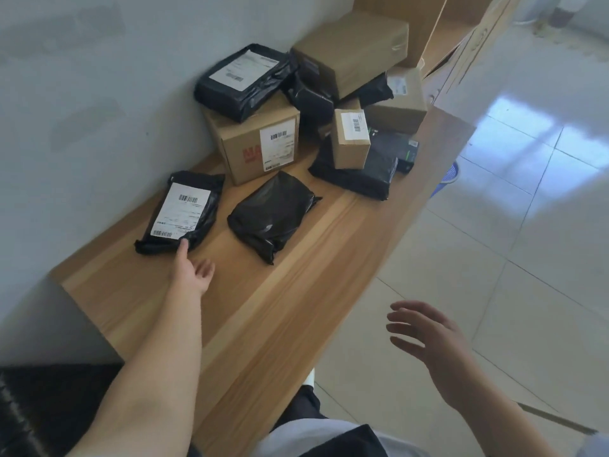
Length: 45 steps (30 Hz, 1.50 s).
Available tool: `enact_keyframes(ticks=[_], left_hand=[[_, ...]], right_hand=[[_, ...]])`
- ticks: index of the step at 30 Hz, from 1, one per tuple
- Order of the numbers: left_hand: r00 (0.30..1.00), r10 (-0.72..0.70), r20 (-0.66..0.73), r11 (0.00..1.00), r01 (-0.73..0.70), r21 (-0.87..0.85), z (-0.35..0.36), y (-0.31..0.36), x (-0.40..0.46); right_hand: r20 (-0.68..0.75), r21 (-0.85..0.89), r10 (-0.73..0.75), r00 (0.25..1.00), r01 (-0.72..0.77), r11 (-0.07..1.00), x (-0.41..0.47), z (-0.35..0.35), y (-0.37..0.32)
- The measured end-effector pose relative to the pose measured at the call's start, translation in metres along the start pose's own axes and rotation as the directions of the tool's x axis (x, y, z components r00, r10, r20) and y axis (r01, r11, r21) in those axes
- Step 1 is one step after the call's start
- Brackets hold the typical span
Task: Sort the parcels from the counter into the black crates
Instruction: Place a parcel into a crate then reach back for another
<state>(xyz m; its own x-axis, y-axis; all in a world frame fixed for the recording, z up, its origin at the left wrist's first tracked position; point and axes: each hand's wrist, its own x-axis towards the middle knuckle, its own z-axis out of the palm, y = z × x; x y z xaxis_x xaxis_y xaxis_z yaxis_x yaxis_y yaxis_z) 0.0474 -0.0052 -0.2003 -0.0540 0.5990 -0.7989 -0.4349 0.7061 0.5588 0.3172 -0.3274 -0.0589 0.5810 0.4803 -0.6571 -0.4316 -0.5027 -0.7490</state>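
Left hand (192, 270) open, thumb tip touching the near end of the labelled mailer (179, 212), fingers curled loosely beside it — no grip yet. Right hand (425, 334) open, fingers spread, hanging off the bench's (263, 324) front edge, holding nothing.

Mailer lies flat near the wall edge, label up, nearest parcel to the hands. Long axis runs roughly along the bench, far end tilted slightly away from the wall. Plain black bag (272, 216) just beside it; box (257, 143) and the rest of the pile further along.

Suggest: slide fingers under the near short end, pinch across the width — soft bag likely sags if held by a corner. Dark mesh at lower left (49, 407) may be a crate; can't tell.
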Motion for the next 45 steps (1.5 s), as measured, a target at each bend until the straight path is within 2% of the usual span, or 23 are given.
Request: enact_keyframes(ticks=[4, 9, 14, 17, 18, 21, 23, 25, 28, 31, 34, 37, 41, 43, 45], left_hand=[[0.995, -0.016, -0.100, 1.000, 0.019, 0.025, 0.019, 0.016, 0.023], [0.972, 0.020, -0.233, 1.000, -0.022, -0.005, 0.030, 0.023, 0.027], [0.914, 0.243, -0.324, 0.947, -0.296, -0.125, 0.029, 0.018, -0.016], [0.871, 0.369, -0.324, 0.882, -0.438, -0.175, 0.039, 0.019, -0.067], [0.853, 0.411, -0.321, 0.869, -0.473, -0.144, 0.042, 0.020, -0.085], [0.813, 0.529, -0.242, 0.839, -0.543, 0.010, 0.050, 0.026, -0.141], [0.800, 0.572, -0.183, 0.820, -0.564, 0.095, 0.057, 0.027, -0.180], [0.812, 0.576, -0.094, 0.814, -0.559, 0.158, 0.064, 0.024, -0.215], [0.839, 0.543, 0.035, 0.805, -0.532, 0.264, 0.072, 0.010, -0.255], [0.850, 0.517, 0.099, 0.805, -0.522, 0.281, 0.082, -0.013, -0.280], [0.859, 0.490, 0.150, 0.825, -0.512, 0.238, 0.089, -0.036, -0.300], [0.860, 0.494, 0.130, 0.829, -0.511, 0.228, 0.091, -0.057, -0.318], [0.834, 0.551, -0.009, 0.831, -0.548, 0.102, 0.090, -0.087, -0.338], [0.803, 0.593, -0.062, 0.802, -0.596, -0.044, 0.090, -0.106, -0.346], [0.777, 0.622, -0.103, 0.771, -0.630, -0.097, 0.099, -0.127, -0.354]], right_hand=[[0.007, -0.011, 0.041, 0.999, -0.041, 0.999, 0.028, -0.007, -0.022], [0.060, -0.105, 0.078, 0.995, -0.072, 0.992, 0.073, -0.001, -0.050], [0.262, -0.236, 0.088, 0.961, -0.025, 0.971, 0.121, 0.036, -0.099], [0.389, -0.331, 0.076, 0.918, 0.062, 0.942, 0.142, 0.059, -0.136], [0.434, -0.351, 0.065, 0.899, 0.102, 0.931, 0.146, 0.067, -0.147], [0.606, -0.352, -0.030, 0.795, 0.302, 0.886, 0.151, 0.085, -0.178], [0.727, -0.320, -0.105, 0.678, 0.470, 0.822, 0.152, 0.095, -0.195], [0.826, -0.303, -0.121, 0.550, 0.615, 0.729, 0.150, 0.106, -0.210], [0.924, -0.304, -0.034, 0.381, 0.784, 0.541, 0.144, 0.119, -0.225], [0.965, -0.260, 0.145, 0.216, 0.849, 0.460, 0.140, 0.124, -0.238], [0.929, -0.247, 0.363, 0.068, 0.844, 0.475, 0.136, 0.122, -0.241], [0.884, -0.252, 0.467, -0.019, 0.821, 0.512, 0.133, 0.117, -0.233], [0.866, -0.253, 0.494, -0.085, 0.777, 0.577, 0.130, 0.108, -0.222], [0.883, -0.253, 0.458, -0.096, 0.726, 0.640, 0.132, 0.102, -0.219], [0.908, -0.255, 0.410, -0.088, 0.659, 0.707, 0.136, 0.094, -0.220]])
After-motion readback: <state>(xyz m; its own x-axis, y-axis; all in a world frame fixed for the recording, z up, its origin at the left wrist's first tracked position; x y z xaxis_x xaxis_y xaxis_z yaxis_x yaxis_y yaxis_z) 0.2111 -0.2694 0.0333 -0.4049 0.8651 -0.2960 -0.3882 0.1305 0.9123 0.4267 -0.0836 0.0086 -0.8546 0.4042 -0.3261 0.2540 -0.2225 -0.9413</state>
